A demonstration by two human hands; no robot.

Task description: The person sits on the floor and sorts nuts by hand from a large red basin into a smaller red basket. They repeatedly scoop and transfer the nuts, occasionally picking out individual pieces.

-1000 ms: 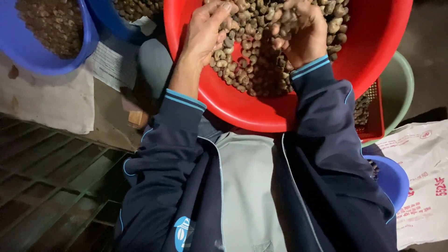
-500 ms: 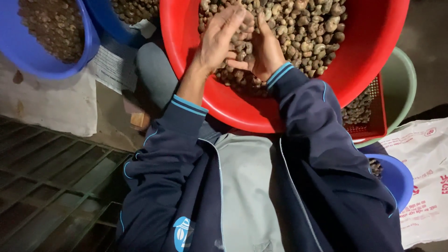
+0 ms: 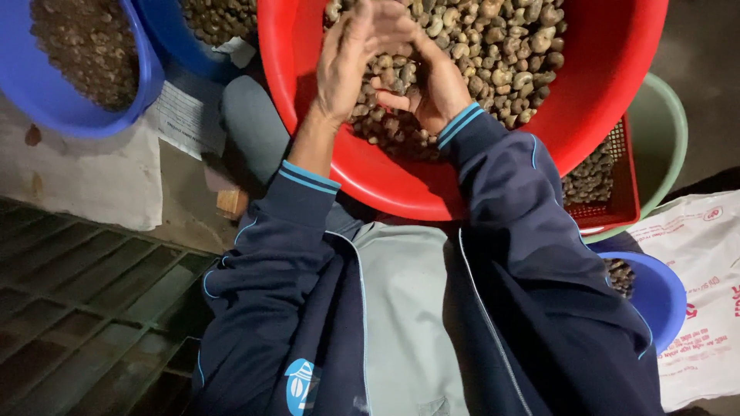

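Observation:
A big red basin (image 3: 601, 115) holds a heap of pale brown nuts (image 3: 501, 46) in front of me. Both my hands meet over the heap near its left side. My left hand (image 3: 347, 62) is flat with straight fingers, its palm pressed toward my right hand. My right hand (image 3: 435, 88) is cupped, thumb curled in, with a few nuts held between the two palms. Dark blue sleeves with light blue cuffs cover both my arms.
Two blue basins (image 3: 142, 85) (image 3: 173, 38) of darker nuts stand at top left, on white sheets. A red crate (image 3: 617, 200) inside a green basin (image 3: 663, 131) sits right of the red basin. A small blue bowl (image 3: 655, 293) and white sack (image 3: 701, 308) lie lower right. A metal grate (image 3: 77, 308) is lower left.
My hands were spread apart on the heap; they have swept together toward the left side and now close against each other around some nuts.

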